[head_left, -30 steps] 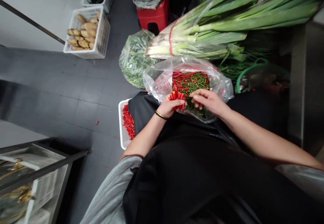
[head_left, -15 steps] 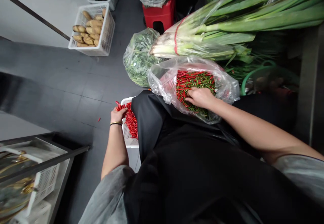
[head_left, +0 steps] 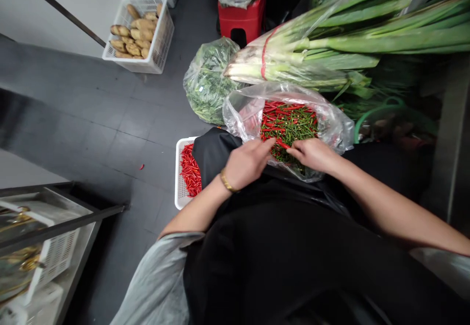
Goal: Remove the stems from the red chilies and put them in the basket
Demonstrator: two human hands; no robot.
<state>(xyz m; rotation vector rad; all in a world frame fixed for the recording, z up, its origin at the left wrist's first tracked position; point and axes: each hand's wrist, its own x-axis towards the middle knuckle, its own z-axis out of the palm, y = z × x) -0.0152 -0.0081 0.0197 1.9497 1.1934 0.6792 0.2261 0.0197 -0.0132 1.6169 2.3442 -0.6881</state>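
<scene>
A clear plastic bag (head_left: 330,119) full of red chillies with green stems (head_left: 290,119) rests on my black-aproned lap. Both hands meet at its near edge. My right hand (head_left: 312,153) pinches a single red chilli (head_left: 282,143) by one end. My left hand (head_left: 246,162), with a gold bangle on the wrist, comes in from the left, and its thumb and fingertips close on the other end of that chilli. On the floor by my left knee stands a white basket (head_left: 178,188) holding a heap of red chillies (head_left: 191,171).
Bundled leeks (head_left: 330,46) in plastic lie behind the bag, a bag of greens (head_left: 209,82) to their left, and a red stool (head_left: 240,21) beyond. A white crate of tubers (head_left: 141,34) sits far left. A metal rack (head_left: 55,227) stands at lower left, with one chilli (head_left: 141,167) on the grey floor.
My left hand has come back from the white basket to the bag with the bunch of chillies gone from it. My right hand has lifted one chilli out of the pile.
</scene>
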